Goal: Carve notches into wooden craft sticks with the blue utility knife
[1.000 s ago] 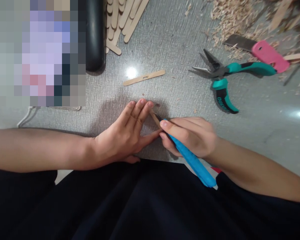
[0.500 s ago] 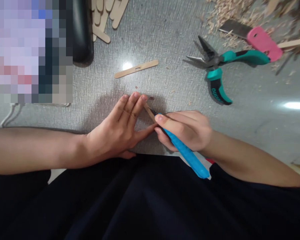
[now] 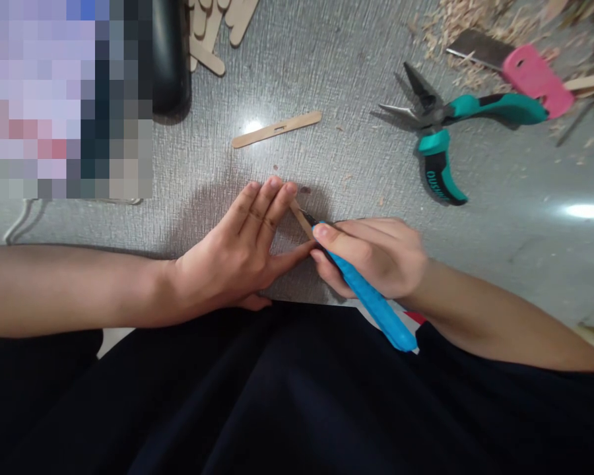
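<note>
Against the tabletop, my left hand (image 3: 240, 247) steadies a wooden craft stick (image 3: 301, 218), its index fingertip at the far end and its thumb at the near end. The fingers are stretched out, and part of the stick is hidden under them. My right hand (image 3: 381, 254) is closed round a craft knife (image 3: 369, 302) with a blue handle. The knife's dark tip rests at the stick, close to the left index finger. Beyond the hands lies another craft stick (image 3: 304, 121) with a narrow slot in its middle.
Teal and black pliers (image 3: 430, 119) lie with jaws apart at the right. Behind them are a pink-handled blade (image 3: 537, 79) and wood shavings (image 3: 455, 26). Several craft sticks (image 3: 208, 56) are heaped at the back, beside a black object (image 3: 171, 59). A white cord (image 3: 20, 221) lies at left.
The view has shifted slightly, so the things on the table appear a little farther right and up. Both hands keep nearly the same hold on the stick and the knife.
</note>
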A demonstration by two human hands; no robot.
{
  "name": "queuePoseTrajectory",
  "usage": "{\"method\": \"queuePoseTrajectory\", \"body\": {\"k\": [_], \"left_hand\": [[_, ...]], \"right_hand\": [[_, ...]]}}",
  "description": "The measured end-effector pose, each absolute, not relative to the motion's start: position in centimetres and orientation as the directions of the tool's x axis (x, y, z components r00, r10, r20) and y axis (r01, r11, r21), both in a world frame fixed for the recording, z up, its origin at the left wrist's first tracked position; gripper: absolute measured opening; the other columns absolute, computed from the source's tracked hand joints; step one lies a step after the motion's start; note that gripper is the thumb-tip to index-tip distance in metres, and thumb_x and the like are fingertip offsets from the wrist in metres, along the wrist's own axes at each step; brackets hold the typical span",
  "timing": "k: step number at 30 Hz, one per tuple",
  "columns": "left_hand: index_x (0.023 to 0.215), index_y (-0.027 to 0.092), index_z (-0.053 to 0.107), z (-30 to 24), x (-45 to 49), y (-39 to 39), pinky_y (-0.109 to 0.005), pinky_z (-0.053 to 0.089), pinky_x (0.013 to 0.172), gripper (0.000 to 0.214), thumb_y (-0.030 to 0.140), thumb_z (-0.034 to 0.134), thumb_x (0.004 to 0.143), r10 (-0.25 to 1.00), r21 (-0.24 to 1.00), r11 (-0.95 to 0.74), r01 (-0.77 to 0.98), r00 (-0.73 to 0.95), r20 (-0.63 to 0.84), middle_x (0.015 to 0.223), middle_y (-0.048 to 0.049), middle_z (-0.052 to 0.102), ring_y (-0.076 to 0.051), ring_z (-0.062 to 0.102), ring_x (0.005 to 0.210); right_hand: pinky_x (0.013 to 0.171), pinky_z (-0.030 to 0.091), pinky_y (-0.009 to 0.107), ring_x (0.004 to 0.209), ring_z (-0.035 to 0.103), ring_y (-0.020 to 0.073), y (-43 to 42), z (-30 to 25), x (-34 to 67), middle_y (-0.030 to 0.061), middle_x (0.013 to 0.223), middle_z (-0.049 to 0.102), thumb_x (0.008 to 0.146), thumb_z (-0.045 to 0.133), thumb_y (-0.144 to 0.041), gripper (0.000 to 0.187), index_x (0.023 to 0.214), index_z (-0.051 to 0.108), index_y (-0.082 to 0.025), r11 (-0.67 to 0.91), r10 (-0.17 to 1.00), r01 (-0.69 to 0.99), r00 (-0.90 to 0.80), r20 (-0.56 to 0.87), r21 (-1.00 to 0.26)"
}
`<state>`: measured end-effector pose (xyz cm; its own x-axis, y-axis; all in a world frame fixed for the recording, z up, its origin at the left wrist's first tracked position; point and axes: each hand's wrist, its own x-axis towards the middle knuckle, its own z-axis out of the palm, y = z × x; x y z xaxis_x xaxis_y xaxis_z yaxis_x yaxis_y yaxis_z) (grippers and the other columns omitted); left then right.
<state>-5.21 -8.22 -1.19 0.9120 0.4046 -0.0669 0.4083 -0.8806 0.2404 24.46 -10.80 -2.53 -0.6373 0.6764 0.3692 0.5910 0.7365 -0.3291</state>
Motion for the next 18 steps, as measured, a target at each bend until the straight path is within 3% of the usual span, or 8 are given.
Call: {"method": "queuePoseTrajectory", "body": {"k": [3,7,13,18], "left_hand": [[0.199,0.016,0.007,-1.12,-5.22,-8.22,-0.079,0.047,0.148,0.139,0.076,0.087,0.103,0.406,0.266,-0.871,0.412,0.91,-0.08,0.203,-0.0372,0.023,-0.061,0.037,0.186],[0.198,0.014,0.005,-1.15,-5.27,-8.27,-0.078,0.045,0.149,0.15,0.078,0.094,0.097,0.405,0.269,-0.872,0.409,0.911,-0.075,0.201,-0.0408,0.023,-0.063,0.037,0.185],[0.199,0.015,0.005,-1.23,-5.34,-8.33,-0.08,0.045,0.149,0.143,0.077,0.089,0.101,0.407,0.272,-0.867,0.417,0.908,-0.095,0.203,-0.0389,0.02,-0.063,0.033,0.186],[0.198,0.013,0.007,-1.05,-5.26,-8.21,-0.079,0.049,0.147,0.141,0.077,0.088,0.101,0.39,0.249,-0.882,0.401,0.916,-0.093,0.2,-0.0414,0.026,-0.064,0.037,0.184]], "right_hand": [[0.064,0.063,0.033,0.067,0.077,0.0188,-10.87,-2.56,24.45,-0.0048,0.083,0.082,0.114,0.071,-0.018,0.04,0.152,0.059,-0.023,0.732,0.681,0.596,-0.635,0.364,-0.33],[0.064,0.064,0.032,0.067,0.077,0.0188,-10.82,-2.43,24.32,-0.0036,0.083,0.082,0.114,0.072,-0.017,0.037,0.149,0.061,-0.02,0.735,0.678,0.595,-0.634,0.372,-0.326],[0.062,0.062,0.032,0.064,0.074,0.0181,-10.76,-2.31,24.31,-0.002,0.08,0.08,0.117,0.069,-0.018,0.029,0.145,0.063,-0.016,0.751,0.659,0.589,-0.639,0.398,-0.298],[0.062,0.063,0.034,0.067,0.078,0.0205,-11.0,-2.27,24.45,-0.0035,0.084,0.083,0.114,0.072,-0.019,0.037,0.149,0.063,-0.023,0.726,0.687,0.605,-0.625,0.37,-0.326]]}}
